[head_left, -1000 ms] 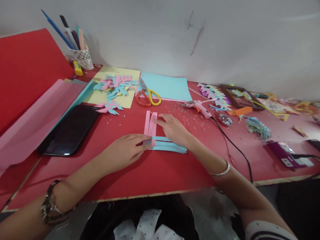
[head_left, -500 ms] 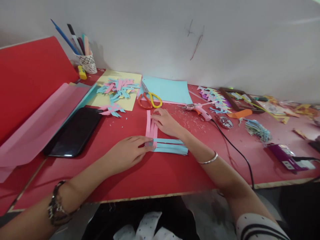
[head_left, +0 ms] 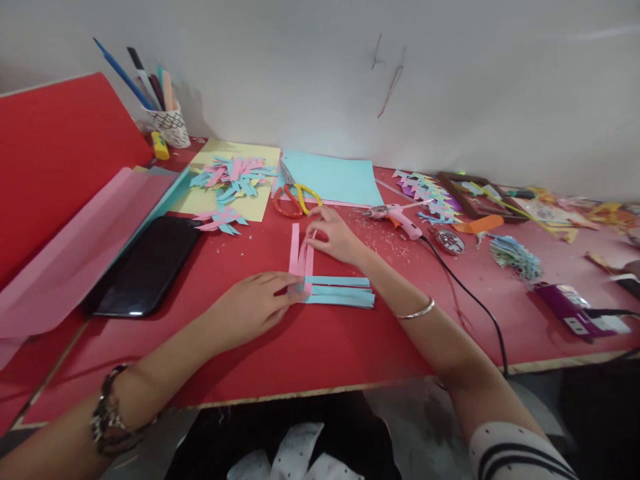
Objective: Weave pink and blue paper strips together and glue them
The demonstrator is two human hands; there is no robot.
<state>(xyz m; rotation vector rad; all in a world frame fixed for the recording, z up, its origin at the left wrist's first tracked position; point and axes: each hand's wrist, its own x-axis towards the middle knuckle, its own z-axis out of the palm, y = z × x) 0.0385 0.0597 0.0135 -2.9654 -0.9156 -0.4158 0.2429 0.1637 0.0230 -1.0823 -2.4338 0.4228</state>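
Note:
Pink paper strips (head_left: 295,250) run away from me on the red table and cross blue paper strips (head_left: 345,291) that lie out to the right. At the crossing corner, my left hand (head_left: 257,303) holds the strips down between thumb and fingers, hiding part of the overlap. My right hand (head_left: 334,235) is pinched on the far end of a pink strip, which is lifted and bent; its fingertips partly cover it. Just beyond that hand lie scissors (head_left: 299,200) with red and yellow handles.
Left of the strips lie a black phone (head_left: 147,267) and pink paper sheets (head_left: 75,257). Folded paper pieces (head_left: 235,175) sit on a yellow sheet (head_left: 255,208). A pink glue gun (head_left: 400,219) with a black cord, a wooden frame (head_left: 483,197) and a purple power strip (head_left: 573,310) are at right.
My right hand has lifted slightly and drawn one pink strip up and aside from the others. My left hand stays at the crossing. The view has shifted a little.

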